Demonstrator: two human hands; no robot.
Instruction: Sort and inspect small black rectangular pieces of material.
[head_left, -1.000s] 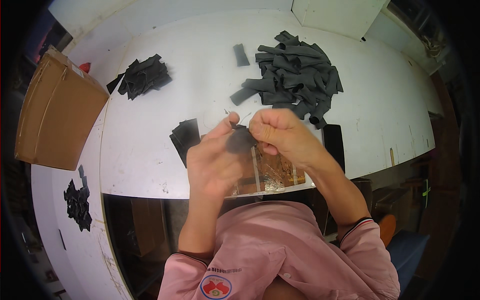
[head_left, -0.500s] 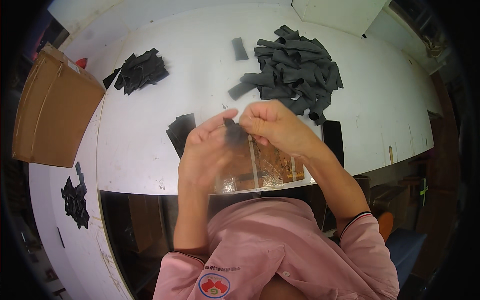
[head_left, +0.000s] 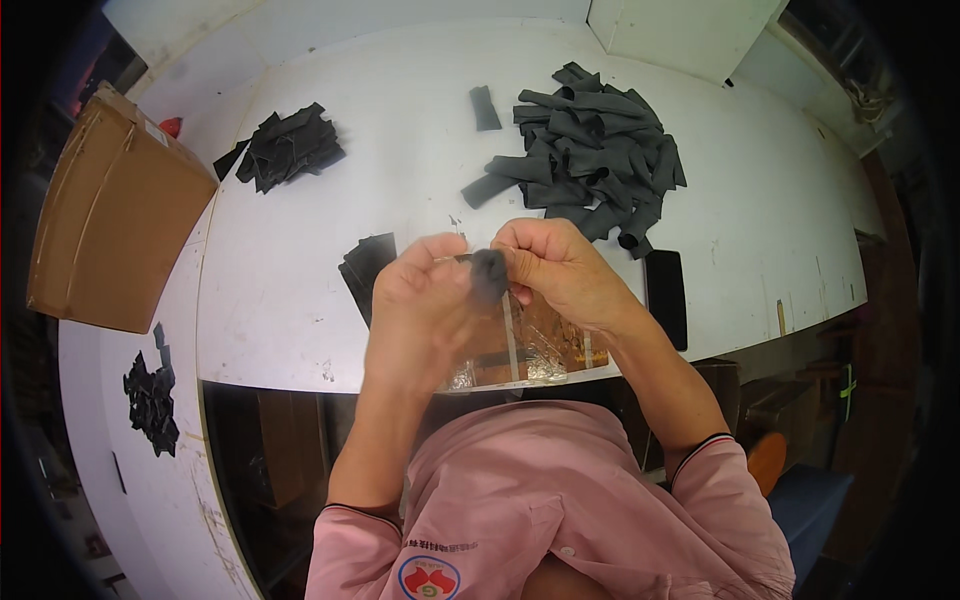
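A small black fabric piece (head_left: pixel 488 272), bunched and partly blurred, is held up between my two hands over the near edge of the table. My right hand (head_left: pixel 560 265) pinches its right side between thumb and curled fingers. On the other side, my left hand (head_left: pixel 415 300) is closed around its left end; motion smears this hand, and its inner fingers are partly hidden. Below my hands lies a brown, tape-covered board (head_left: pixel 500 345). A stack of flat black fabric pieces (head_left: pixel 367 268) rests just beyond my left hand.
A large heap of dark grey fabric tubes (head_left: pixel 600 150) covers the far right, with a single tube (head_left: pixel 485 108) beside it. Another black pile (head_left: pixel 292 148) sits far left, near a cardboard box (head_left: pixel 120 215). More black scraps (head_left: pixel 152 405) lie at left. A black phone-like slab (head_left: pixel 665 300) is right.
My left hand has turned and shifted slightly right, and the black fabric piece now shows more between my hands. The view has shifted slightly; the piles look the same.
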